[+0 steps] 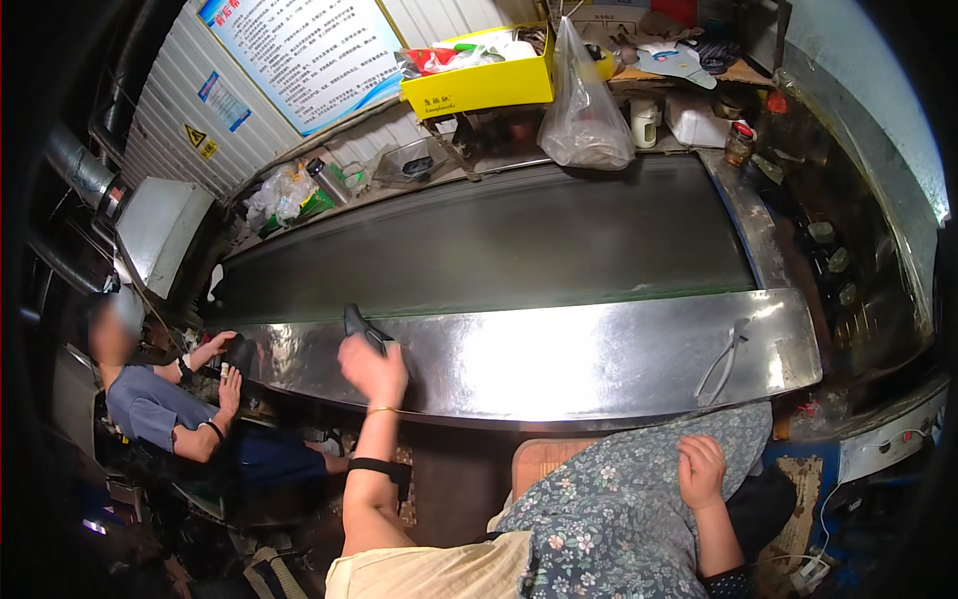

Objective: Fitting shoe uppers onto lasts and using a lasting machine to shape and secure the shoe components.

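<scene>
A poster (299,55), a blue notice (225,100) and a yellow warning sign (201,141), 3 in all, are displayed on a ribbed wall (170,100). A crowded yellow box (479,92) is seen beside a clear bag (587,110). A thermos (327,183) is set below the poster. At right, a jar (739,147) is shown; at left, a co-worker (160,404) and a metal hood (165,235).
</scene>
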`<action>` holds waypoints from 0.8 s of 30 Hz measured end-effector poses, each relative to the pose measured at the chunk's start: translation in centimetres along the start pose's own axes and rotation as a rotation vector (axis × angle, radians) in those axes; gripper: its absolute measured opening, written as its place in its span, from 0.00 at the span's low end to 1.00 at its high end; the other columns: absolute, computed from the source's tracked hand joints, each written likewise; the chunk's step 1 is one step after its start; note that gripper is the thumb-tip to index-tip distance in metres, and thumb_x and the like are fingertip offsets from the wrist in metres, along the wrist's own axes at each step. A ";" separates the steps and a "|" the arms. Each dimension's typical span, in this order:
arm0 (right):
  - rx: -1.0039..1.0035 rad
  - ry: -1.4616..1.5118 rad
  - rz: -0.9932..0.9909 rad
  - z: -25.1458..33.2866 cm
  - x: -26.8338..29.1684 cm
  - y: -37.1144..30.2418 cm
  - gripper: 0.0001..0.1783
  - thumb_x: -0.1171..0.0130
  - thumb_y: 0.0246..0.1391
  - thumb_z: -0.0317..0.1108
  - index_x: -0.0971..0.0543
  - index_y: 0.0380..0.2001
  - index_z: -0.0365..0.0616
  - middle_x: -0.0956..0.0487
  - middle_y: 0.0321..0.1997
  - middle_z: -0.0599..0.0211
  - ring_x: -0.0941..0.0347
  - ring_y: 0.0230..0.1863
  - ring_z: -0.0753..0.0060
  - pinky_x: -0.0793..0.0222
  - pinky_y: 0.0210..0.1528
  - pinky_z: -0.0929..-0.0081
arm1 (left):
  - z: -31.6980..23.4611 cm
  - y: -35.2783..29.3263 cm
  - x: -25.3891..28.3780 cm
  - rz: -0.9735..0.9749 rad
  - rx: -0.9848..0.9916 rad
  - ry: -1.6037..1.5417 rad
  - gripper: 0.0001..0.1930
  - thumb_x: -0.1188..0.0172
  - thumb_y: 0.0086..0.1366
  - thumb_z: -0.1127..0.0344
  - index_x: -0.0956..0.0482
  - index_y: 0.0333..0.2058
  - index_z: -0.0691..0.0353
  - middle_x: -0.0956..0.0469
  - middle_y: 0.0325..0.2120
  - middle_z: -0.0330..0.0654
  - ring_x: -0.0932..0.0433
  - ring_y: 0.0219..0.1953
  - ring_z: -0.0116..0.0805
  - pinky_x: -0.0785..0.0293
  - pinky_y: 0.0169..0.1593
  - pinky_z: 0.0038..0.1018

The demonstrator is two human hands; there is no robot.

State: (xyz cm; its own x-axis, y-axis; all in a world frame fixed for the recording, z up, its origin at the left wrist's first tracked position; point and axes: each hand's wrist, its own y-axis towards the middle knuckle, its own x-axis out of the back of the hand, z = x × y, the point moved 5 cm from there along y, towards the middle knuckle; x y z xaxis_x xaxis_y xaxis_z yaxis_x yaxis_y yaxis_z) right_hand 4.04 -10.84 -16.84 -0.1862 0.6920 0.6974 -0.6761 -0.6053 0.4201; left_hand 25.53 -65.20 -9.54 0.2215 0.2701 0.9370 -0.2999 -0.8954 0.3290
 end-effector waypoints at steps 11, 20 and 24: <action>-0.081 0.023 -0.004 0.3 0.0 2.2 0.08 0.42 0.45 0.25 0.19 0.31 0.39 0.18 0.38 0.57 0.24 0.44 0.50 0.30 0.52 0.56 | -0.3 -2.9 -0.6 0.409 -0.264 -0.071 0.53 0.25 0.45 0.51 0.44 0.67 0.60 0.29 0.56 0.58 0.27 0.56 0.57 0.30 0.59 0.39; -0.315 0.272 0.050 -0.1 1.9 0.5 0.11 0.38 0.52 0.30 0.18 0.38 0.36 0.18 0.42 0.53 0.21 0.44 0.51 0.27 0.50 0.61 | -7.7 -8.2 -3.2 1.033 0.165 -1.221 0.31 0.33 0.58 0.65 0.34 0.58 0.67 0.23 0.49 0.46 0.23 0.49 0.38 0.28 0.54 0.32; -0.456 0.735 0.081 2.6 3.9 5.7 0.34 0.39 0.61 0.38 0.37 0.66 0.39 0.27 0.61 0.47 0.26 0.57 0.58 0.28 0.56 0.66 | -19.2 -19.7 2.6 1.346 0.007 -1.516 0.31 0.36 0.59 0.66 0.36 0.59 0.69 0.25 0.51 0.45 0.26 0.52 0.37 0.30 0.57 0.32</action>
State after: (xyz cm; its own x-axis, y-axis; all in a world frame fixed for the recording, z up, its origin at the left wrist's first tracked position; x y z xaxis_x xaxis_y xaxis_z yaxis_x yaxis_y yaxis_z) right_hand 1.34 -12.62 -10.24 -0.5534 0.8272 0.0971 -0.8310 -0.5562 0.0020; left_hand 14.23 -40.03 -11.33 0.3504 -0.8882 -0.2972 -0.9031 -0.2364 -0.3584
